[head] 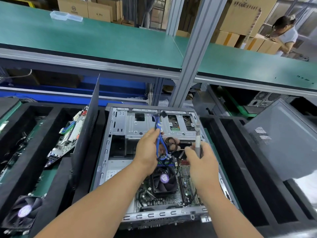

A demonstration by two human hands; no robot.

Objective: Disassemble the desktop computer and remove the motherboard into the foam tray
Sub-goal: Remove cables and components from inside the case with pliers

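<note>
The motherboard is still sitting inside the open case, with its black fan lying near the middle of the case. Above the fan, the left hand is gripping blue cables that are running up toward the drive bay at the far end of the case, while the right hand is curling around a grey screwdriver just right of the cables. Left of the case, a dark side panel is standing upright, another board is leaning in a black foam tray beyond it, and a loose fan is lying at the near-left corner.
</note>
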